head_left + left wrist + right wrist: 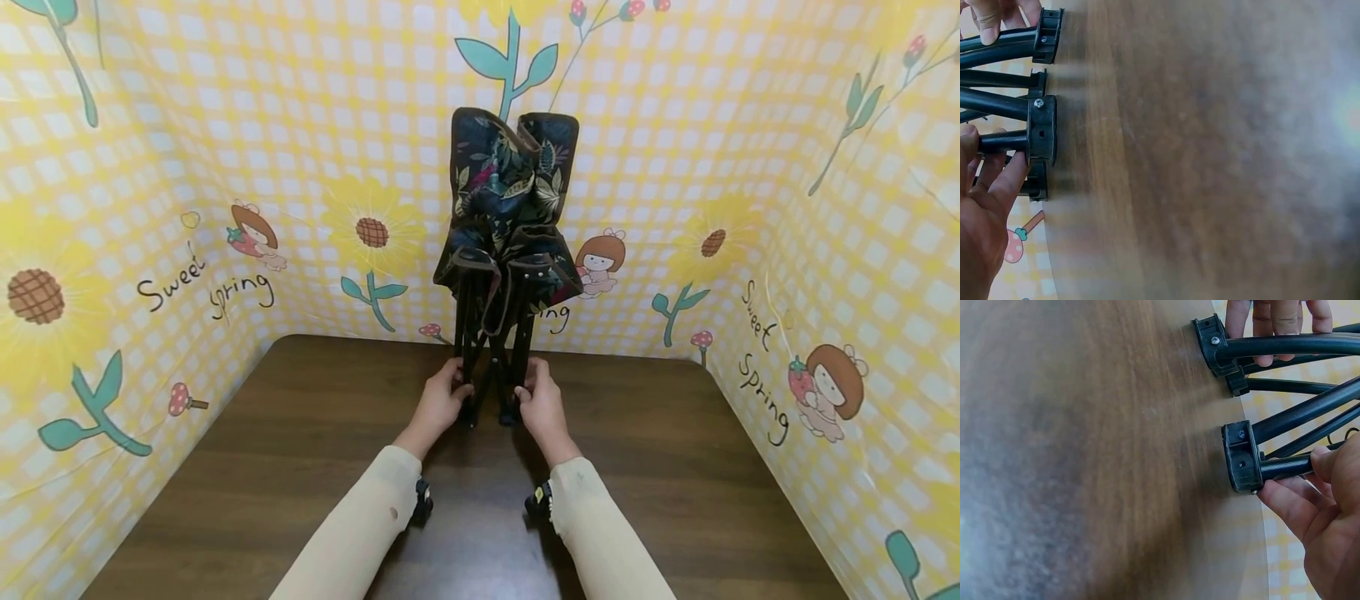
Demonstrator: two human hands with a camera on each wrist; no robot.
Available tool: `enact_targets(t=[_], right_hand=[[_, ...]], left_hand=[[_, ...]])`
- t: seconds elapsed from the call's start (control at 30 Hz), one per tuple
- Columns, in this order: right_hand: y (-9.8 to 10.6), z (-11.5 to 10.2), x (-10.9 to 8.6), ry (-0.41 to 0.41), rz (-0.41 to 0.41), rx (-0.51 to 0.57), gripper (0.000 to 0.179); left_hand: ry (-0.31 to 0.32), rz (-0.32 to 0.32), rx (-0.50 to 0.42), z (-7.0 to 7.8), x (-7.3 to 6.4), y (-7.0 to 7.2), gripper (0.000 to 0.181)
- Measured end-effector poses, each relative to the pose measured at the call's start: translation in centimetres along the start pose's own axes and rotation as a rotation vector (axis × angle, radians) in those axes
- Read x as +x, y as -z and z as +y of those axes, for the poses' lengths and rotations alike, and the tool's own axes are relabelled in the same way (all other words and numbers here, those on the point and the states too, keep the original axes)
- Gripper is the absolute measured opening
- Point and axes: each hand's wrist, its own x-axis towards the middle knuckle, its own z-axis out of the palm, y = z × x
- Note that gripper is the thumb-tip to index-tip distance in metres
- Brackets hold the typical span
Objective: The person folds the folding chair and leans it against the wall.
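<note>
A folding chair [510, 187] with dark, leaf-patterned fabric stands upright and mostly folded at the back of the table. Its black tube legs cross below the seat and end in black plastic feet [1041, 130]. Around the lower tube on the left, the left hand [442, 398] curls its thumb and fingers. On the other side the right hand [542, 404] grips the right lower tube [1288, 466] just above its foot. Both wrist views show the feet at or very near the tabletop; firm contact cannot be told.
The brown wooden table [300, 500] has a back edge just behind the chair. A yellow checked cloth [300, 150] with flowers and cartoon figures hangs along the back and both sides. Small black devices [422, 502] sit at the wrists, below cream sleeves [352, 521].
</note>
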Motion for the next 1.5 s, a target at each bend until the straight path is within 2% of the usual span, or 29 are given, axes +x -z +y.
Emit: enact_targets(t=[0.47, 0.8, 0.97, 1.27, 1.5], right_hand=[[-0.3, 0.8, 0.9, 0.027, 0.022, 0.002, 0.051], [-0.6, 0.7, 1.5, 0.029, 0.021, 0.013, 0.049], [-0.7, 0.7, 1.9, 0.039, 0.019, 0.001, 0.048], [-0.8, 1.0, 2.2, 0.025, 0.009, -0.024, 0.048], [-0.8, 1.1, 2.5, 0.025, 0.014, -0.004, 0.048]], left_hand=[[0.004, 0.010, 0.016, -0.3, 0.5, -0.4, 0.039], [0.017, 0.003, 0.026, -0.3, 1.2, 0.0, 0.041], [0.007, 0.016, 0.025, -0.4, 1.6, 0.0, 0.040], [0.026, 0.013, 0.003, -0.5, 1.7, -0.2, 0.039], [0.023, 0.015, -0.008, -0.8, 2.0, -0.4, 0.037]])
